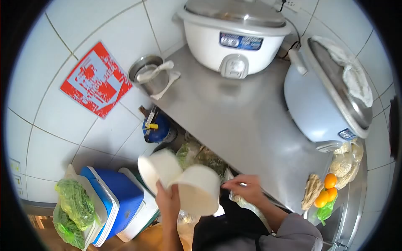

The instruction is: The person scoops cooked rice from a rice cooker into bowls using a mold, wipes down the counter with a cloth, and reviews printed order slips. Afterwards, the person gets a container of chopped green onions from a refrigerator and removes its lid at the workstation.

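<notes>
My left hand grips two white, round, deep bowls from below, its thumb and fingers at the place where they meet. The left bowl is tilted and blurred. Beside it, the right bowl is tipped on its side, with its pale wall toward me. My right hand hovers just right of that bowl, fingers pointing left, loosely bent and slightly apart. Nothing shows in it. Whether its fingertips touch the bowl I cannot tell. Both bowls are in front of my black apron, left of the counter's edge.
On the steel counter stand a large white rice cooker, a second cooker with a cloth, and a metal pot. Oranges lie at right. A blue gas cylinder, blue cooler and bagged greens are at left.
</notes>
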`<move>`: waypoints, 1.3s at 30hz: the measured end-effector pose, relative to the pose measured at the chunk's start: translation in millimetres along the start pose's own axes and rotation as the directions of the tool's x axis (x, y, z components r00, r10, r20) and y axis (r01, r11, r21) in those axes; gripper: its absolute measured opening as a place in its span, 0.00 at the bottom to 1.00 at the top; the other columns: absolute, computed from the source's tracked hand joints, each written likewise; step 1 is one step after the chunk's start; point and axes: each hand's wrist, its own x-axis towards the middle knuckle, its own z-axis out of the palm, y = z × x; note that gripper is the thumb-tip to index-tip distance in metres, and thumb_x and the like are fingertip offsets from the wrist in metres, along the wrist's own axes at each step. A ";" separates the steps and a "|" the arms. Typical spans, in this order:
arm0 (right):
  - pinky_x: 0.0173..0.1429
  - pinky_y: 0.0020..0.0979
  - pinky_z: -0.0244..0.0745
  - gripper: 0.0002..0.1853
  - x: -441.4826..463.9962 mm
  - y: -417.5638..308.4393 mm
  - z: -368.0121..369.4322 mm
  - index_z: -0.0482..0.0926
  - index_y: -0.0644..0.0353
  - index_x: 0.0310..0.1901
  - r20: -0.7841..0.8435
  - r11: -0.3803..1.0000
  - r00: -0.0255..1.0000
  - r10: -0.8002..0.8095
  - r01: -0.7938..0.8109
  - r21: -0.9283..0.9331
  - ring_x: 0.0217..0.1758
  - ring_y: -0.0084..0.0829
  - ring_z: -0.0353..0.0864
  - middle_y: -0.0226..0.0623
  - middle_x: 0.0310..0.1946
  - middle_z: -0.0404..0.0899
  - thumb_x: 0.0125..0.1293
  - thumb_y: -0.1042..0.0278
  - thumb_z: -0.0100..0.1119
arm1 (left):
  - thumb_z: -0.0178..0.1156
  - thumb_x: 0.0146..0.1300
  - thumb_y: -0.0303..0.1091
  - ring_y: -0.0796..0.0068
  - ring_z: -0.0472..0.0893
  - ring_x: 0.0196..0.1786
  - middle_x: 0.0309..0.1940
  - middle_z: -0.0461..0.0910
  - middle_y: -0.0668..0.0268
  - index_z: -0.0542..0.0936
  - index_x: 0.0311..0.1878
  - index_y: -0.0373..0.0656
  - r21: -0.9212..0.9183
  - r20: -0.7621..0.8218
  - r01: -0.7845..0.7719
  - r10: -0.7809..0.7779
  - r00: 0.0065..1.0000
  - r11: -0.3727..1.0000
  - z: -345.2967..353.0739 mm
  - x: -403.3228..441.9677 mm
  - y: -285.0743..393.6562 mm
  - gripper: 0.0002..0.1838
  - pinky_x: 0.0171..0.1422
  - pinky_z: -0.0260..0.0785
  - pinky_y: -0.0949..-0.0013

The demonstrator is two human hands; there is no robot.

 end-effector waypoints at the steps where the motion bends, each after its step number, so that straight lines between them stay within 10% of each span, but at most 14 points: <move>1: 0.30 0.23 0.70 0.08 1.4 -4.3 -13.2 0.83 0.61 0.30 -0.121 0.998 0.991 -0.059 0.054 -0.041 0.23 0.19 0.74 0.32 0.22 0.80 0.60 0.67 0.57 | 0.57 0.58 0.38 0.51 0.79 0.40 0.38 0.77 0.45 0.62 0.56 0.32 0.011 -0.011 -0.015 0.015 1.000 1.000 -5.1 10.3 6.2 0.27 0.43 0.71 0.57; 3: 0.35 0.26 0.71 0.14 -20.2 -44.5 -110.2 0.81 0.65 0.34 -0.326 0.983 0.940 0.105 -0.147 -0.109 0.30 0.23 0.77 0.37 0.26 0.80 0.65 0.64 0.50 | 0.53 0.59 0.39 0.49 0.77 0.29 0.25 0.77 0.50 0.64 0.54 0.37 0.129 0.098 -0.154 0.142 0.985 0.980 24.6 45.2 108.0 0.23 0.32 0.68 0.53; 6: 0.39 0.27 0.71 0.22 -17.6 -59.8 -126.9 0.78 0.67 0.40 -0.483 0.951 0.823 -0.298 0.211 -0.228 0.35 0.28 0.77 0.39 0.31 0.80 0.69 0.55 0.40 | 0.55 0.56 0.38 0.49 0.77 0.28 0.25 0.77 0.53 0.65 0.50 0.40 0.172 0.207 -0.384 0.348 0.914 0.907 67.3 96.2 137.6 0.21 0.32 0.68 0.52; 9: 0.47 0.30 0.68 0.27 -36.2 -85.1 -147.7 0.74 0.67 0.48 -0.502 0.967 0.838 -0.214 0.108 -0.232 0.44 0.30 0.75 0.42 0.39 0.79 0.69 0.50 0.33 | 0.54 0.56 0.37 0.46 0.76 0.34 0.28 0.77 0.49 0.63 0.56 0.38 0.182 0.362 -0.378 0.296 0.884 0.908 104.9 124.7 160.2 0.25 0.38 0.68 0.51; 16: 0.54 0.33 0.66 0.17 -22.5 -161.3 -234.6 0.72 0.64 0.51 -0.525 0.625 0.520 -0.674 0.023 -0.780 0.50 0.39 0.73 0.46 0.48 0.74 0.62 0.66 0.51 | 0.56 0.56 0.43 0.48 0.77 0.42 0.37 0.77 0.47 0.64 0.58 0.37 0.141 0.451 -0.461 0.358 0.818 0.876 113.3 152.4 166.1 0.29 0.45 0.68 0.54; 21: 0.60 0.41 0.61 0.22 57.8 -203.8 -350.6 0.73 0.58 0.52 -0.508 0.186 0.321 -0.799 -0.672 -0.717 0.61 0.50 0.61 0.51 0.59 0.61 0.60 0.54 0.52 | 0.55 0.57 0.45 0.53 0.77 0.43 0.38 0.78 0.50 0.62 0.60 0.38 0.041 0.359 -0.584 0.533 0.766 0.811 85.8 147.3 176.1 0.31 0.44 0.68 0.57; 27: 0.47 0.40 0.72 0.19 62.0 -176.3 -409.0 0.76 0.61 0.47 -0.750 0.313 0.565 -0.345 -0.684 -0.659 0.45 0.51 0.76 0.54 0.41 0.76 0.58 0.58 0.54 | 0.55 0.60 0.43 0.62 0.78 0.47 0.41 0.78 0.53 0.68 0.58 0.41 -0.387 0.417 -0.463 0.599 0.683 0.797 58.1 128.7 221.7 0.25 0.52 0.67 0.65; 31: 0.42 0.39 0.73 0.18 -0.3 -216.4 -321.1 0.77 0.66 0.43 -0.532 0.466 0.597 -0.601 -0.279 -0.840 0.36 0.52 0.79 0.52 0.27 0.79 0.58 0.60 0.56 | 0.48 0.66 0.38 0.73 0.77 0.44 0.43 0.78 0.57 0.67 0.58 0.38 -0.724 0.436 -0.280 0.734 0.521 0.630 98.2 107.1 279.0 0.20 0.49 0.67 0.74; 33: 0.48 0.39 0.71 0.20 -26.3 -226.6 -286.9 0.77 0.65 0.45 -0.612 0.809 0.609 -0.505 0.087 -0.581 0.43 0.50 0.78 0.50 0.35 0.79 0.58 0.57 0.56 | 0.47 0.66 0.32 0.73 0.76 0.46 0.46 0.76 0.58 0.64 0.60 0.37 -0.831 0.464 -0.060 0.749 0.472 0.552 131.3 93.8 315.3 0.20 0.49 0.66 0.75; 36: 0.54 0.40 0.66 0.19 7.0 -195.8 -323.3 0.76 0.58 0.47 -0.450 0.313 0.409 -0.794 -0.360 -0.879 0.55 0.45 0.70 0.45 0.50 0.73 0.58 0.56 0.56 | 0.45 0.63 0.24 0.74 0.74 0.48 0.48 0.74 0.58 0.61 0.61 0.36 -0.890 0.323 -0.083 0.748 0.580 0.449 168.6 67.8 368.8 0.21 0.51 0.65 0.74; 39: 0.47 0.41 0.69 0.14 18.4 -174.6 -344.6 0.77 0.60 0.41 -0.471 0.319 0.590 -0.656 -0.349 -0.881 0.48 0.46 0.72 0.43 0.44 0.76 0.58 0.62 0.55 | 0.43 0.61 0.21 0.73 0.73 0.49 0.50 0.72 0.58 0.61 0.60 0.35 -0.864 0.276 -0.192 0.757 0.592 0.466 158.4 52.7 400.6 0.22 0.52 0.64 0.74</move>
